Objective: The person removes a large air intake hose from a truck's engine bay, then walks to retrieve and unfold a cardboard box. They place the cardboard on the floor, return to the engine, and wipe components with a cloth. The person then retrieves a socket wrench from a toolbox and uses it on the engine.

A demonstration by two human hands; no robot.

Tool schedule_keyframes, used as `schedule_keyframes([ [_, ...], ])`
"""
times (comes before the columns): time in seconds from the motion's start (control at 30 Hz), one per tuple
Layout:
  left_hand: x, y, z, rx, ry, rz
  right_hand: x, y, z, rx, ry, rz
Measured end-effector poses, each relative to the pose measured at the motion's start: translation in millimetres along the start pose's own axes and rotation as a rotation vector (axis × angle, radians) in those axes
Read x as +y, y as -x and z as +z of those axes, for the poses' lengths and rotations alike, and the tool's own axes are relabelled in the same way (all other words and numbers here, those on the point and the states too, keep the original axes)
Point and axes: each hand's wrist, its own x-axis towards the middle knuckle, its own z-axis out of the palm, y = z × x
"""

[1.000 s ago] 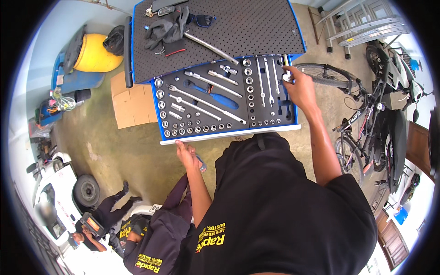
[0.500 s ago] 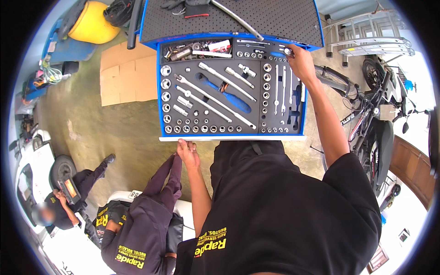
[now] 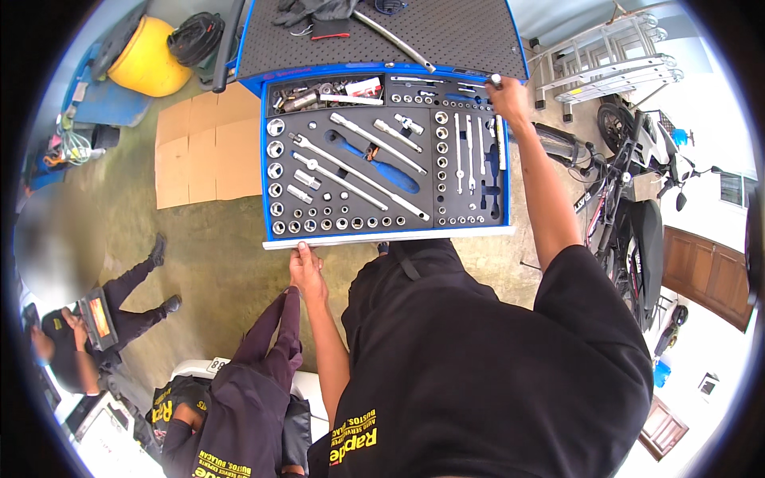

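Observation:
An open tool drawer with blue sides and dark foam lies before me, filled with chrome sockets, extension bars and ratchets in cut-outs. My right hand is closed around a small shiny metal piece at the drawer's far right corner. Its exact kind is partly hidden by the fingers. My left hand grips the pale front edge of the drawer, left of its middle, with the fingers curled. A long chrome bar lies across the foam, and a blue-lined handle-shaped slot is beside it.
A perforated cabinet top beyond the drawer carries dark gloves and a metal pipe. Bicycles and a motorcycle stand right, below ladders. Cardboard lies left. Two co-workers are at lower left.
My view has shifted, so the drawer sits slightly further left. The metal piece in my right hand stands more upright. The co-worker at far left has shifted; my left hand stays at the drawer edge.

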Motion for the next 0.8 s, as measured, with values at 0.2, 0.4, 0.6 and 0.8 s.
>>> schedule_keyframes([
  [0.2, -5.9, -2.4, -9.5, 0.009, -0.049, -0.024, 13.3, -22.6, 47.8, -0.189, 0.302, -0.274],
  [0.4, -4.6, 8.3, 4.0, 0.082, 0.079, -0.058, 22.3, -31.7, 50.7, -0.266, 0.394, -0.487],
  [0.6, -20.6, 31.1, 32.1, 0.159, 0.087, -0.174, 20.3, -28.0, 42.9, -0.251, 0.303, -0.577],
  [0.8, -9.6, 38.6, 44.9, 0.263, 0.161, -0.236, 44.6, -1.8, 32.8, -0.220, 0.248, -0.736],
])
